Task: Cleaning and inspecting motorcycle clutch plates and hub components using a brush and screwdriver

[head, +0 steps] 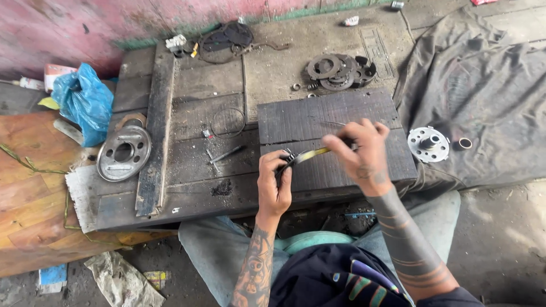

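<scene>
My left hand point(274, 183) grips a small dark metal part point(286, 159) over the front of a dark wooden board point(335, 122). My right hand point(362, 150) holds a yellow-handled tool point(314, 153) whose tip meets that part. Both hands hover just above the board, close together. What kind of part it is I cannot tell, since my fingers cover most of it.
A round silver plate with holes point(123, 152) lies at the left, a wire ring point(228, 122) and a bolt point(226, 154) mid-bench. Dark clutch-like discs point(336, 71) sit at the back, a silver flange point(429, 144) and a small ring point(465, 143) on grey cloth to the right. A blue bag point(85, 101) is far left.
</scene>
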